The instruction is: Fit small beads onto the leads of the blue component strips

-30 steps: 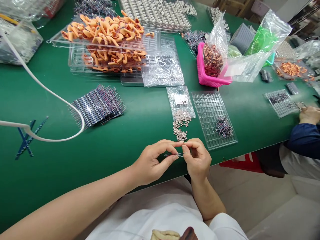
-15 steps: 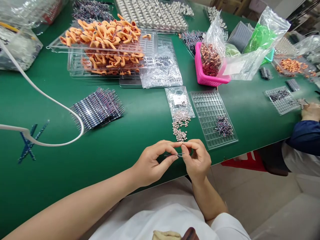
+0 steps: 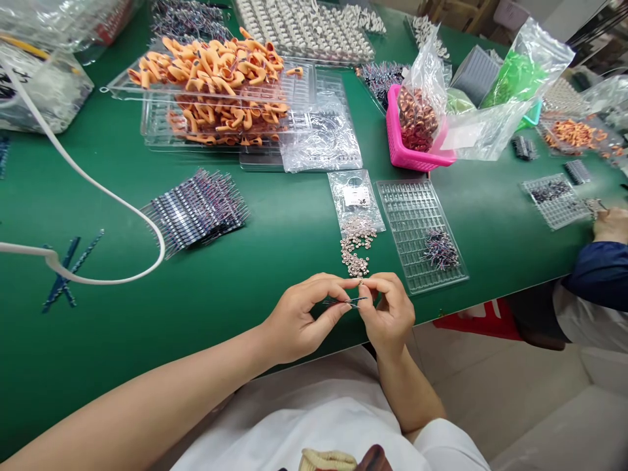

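Observation:
My left hand [image 3: 301, 320] pinches a few thin dark wires [image 3: 337, 301] between thumb and fingers, their ends pointing toward my right hand [image 3: 390, 317]. The right thumb and index finger are closed on a tiny round part [image 3: 360, 281], and the left index fingertip touches it too. Its details are too small to make out. Just beyond my fingertips lie loose small pinkish discs [image 3: 356, 263], spilling from a clear labelled bag [image 3: 349, 178]. Right of them is a clear compartment tray [image 3: 403, 222] with a heap of short coloured wires [image 3: 440, 250].
A bundle of wired strips [image 3: 199, 212] lies left, near a white cable [image 3: 118, 203]. Behind are stacked trays of orange earpiece-like shells [image 3: 220, 65] and a pink basket [image 3: 412, 157] with bagged copper-coloured parts [image 3: 417, 118]. A co-worker's hand [image 3: 611, 226] is at far right.
The wires in my left hand now slant upward a little more, their tips by the right thumb. Both hands stay nearly in place; the camera view has shifted slightly.

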{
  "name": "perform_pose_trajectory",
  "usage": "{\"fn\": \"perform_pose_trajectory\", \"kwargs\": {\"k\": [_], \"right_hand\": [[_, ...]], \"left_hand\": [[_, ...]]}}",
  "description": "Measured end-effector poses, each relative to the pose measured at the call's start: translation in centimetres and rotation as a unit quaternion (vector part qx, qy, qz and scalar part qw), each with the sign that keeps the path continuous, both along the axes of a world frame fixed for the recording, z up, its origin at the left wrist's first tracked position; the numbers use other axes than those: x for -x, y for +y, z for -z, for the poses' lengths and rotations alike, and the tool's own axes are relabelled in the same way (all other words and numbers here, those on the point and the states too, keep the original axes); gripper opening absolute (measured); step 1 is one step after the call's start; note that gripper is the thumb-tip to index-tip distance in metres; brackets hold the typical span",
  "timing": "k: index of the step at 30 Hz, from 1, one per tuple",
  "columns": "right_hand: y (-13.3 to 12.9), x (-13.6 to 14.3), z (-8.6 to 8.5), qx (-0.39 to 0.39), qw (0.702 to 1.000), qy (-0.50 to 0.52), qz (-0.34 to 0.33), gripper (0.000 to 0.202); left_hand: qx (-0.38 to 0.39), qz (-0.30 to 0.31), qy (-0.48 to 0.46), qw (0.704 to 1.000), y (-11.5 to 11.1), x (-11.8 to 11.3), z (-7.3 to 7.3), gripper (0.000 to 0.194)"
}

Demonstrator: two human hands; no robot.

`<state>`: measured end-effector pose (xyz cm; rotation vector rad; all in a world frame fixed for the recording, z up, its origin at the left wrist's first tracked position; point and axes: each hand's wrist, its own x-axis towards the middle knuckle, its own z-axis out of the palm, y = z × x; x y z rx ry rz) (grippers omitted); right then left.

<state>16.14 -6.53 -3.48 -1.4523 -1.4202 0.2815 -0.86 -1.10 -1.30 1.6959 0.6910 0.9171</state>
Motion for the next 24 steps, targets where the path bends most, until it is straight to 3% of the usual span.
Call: {"fn": "perform_pose_trajectory", "kwargs": {"k": [4, 9, 14, 24], "right_hand": [[-0.01, -0.19, 0.12, 0.023, 0.999, 0.047, -0.006, 0.011], [0.0, -0.57, -0.03, 0.081, 0.988, 0.124, -0.043, 0.006], [0.16, -0.59, -0.25, 0.097, 0.986, 0.124, -0.06, 0.007], [0.05, -0.67, -0.07, 0.108, 0.983, 0.132, -0.07, 0.005]], "left_hand": [[0.127, 0.005, -0.007, 0.992, -0.01, -0.09, 0.01, 0.005], [0.312, -0.021, -0.059, 0.948, 0.42, -0.44, 0.29, 0.019], [0.344, -0.024, -0.067, 0.936, 0.68, -0.6, 0.28, 0.025], [0.338, -0.04, -0.049, 0.939, 0.72, -0.57, 0.19, 0.019]]}}
